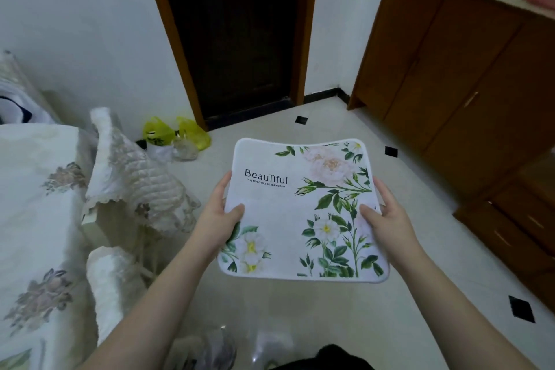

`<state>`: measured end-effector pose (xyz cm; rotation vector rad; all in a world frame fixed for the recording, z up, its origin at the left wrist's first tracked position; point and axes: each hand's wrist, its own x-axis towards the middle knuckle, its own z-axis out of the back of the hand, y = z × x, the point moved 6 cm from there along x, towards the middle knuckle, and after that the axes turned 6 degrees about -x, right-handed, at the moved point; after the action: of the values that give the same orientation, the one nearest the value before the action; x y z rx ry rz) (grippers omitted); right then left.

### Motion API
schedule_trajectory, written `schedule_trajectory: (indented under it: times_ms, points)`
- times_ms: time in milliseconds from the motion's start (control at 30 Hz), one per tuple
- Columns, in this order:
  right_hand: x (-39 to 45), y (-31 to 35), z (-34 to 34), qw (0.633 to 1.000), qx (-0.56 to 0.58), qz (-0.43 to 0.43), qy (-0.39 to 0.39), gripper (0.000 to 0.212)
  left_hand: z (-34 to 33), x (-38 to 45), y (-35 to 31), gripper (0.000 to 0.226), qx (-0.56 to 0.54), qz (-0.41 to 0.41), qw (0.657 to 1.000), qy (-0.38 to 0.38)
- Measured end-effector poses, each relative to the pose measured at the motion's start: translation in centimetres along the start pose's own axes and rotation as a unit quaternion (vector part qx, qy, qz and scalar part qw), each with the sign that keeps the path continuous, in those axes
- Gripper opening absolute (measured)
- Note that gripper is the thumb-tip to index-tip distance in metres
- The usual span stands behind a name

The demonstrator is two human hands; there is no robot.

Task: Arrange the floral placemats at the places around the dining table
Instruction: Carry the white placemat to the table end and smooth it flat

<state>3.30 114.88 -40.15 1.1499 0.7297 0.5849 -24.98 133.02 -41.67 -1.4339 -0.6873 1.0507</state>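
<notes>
Placemat (300,213) held flat over floor, left hand (217,216) and right hand (387,219) each pinching a side edge. Risk: soft mat sags, slips from thumbs if grip loosens.

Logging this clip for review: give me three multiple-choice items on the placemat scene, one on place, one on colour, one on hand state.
1. Where is the floral placemat?
A. Flat on the table
B. Held in the air above the tiled floor
C. On the wooden cabinet

2. What colour are the plastic bags by the dark doorway?
A. Red
B. Blue
C. Yellow-green

3. How is the placemat held?
A. Left hand and right hand each grip a side edge
B. Right hand only
C. By neither hand

Key: 1 B, floor shows beneath and around it; 2 C, both bags are bright yellow-green; 3 A, a thumb lies on top at each side, fingers behind.
</notes>
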Motion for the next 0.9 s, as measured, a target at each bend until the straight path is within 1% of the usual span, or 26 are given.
schedule_trajectory:
  times_ms: [133,267,400,533,700,900]
  points:
    - [5.9,0.7,-1.9,0.999,0.007,-0.002,0.039,0.063,0.8,3.7,0.0,0.073,-0.016,0.013,0.999,-0.032]
    - [12.4,1.7,-3.6,0.997,0.018,0.003,0.078,0.063,1.2,7.7,-0.8,0.072,-0.007,0.027,0.997,-0.070]
    - [18.7,4.1,-5.2,0.993,0.004,0.014,0.120,0.063,1.5,11.3,-2.5,0.074,0.002,0.033,0.993,-0.117]
    - [24.3,7.1,-7.5,0.983,-0.010,0.040,0.177,0.062,2.6,14.0,-3.8,0.072,-0.020,0.028,0.985,-0.170]
    - [28.5,9.7,-12.2,0.969,-0.003,0.053,0.239,0.062,5.4,15.5,-4.4,0.072,-0.037,0.015,0.975,-0.219]
    - [31.7,12.8,-20.1,0.949,-0.005,0.074,0.307,0.067,10.8,17.1,-4.4,0.074,-0.040,0.014,0.959,-0.281]
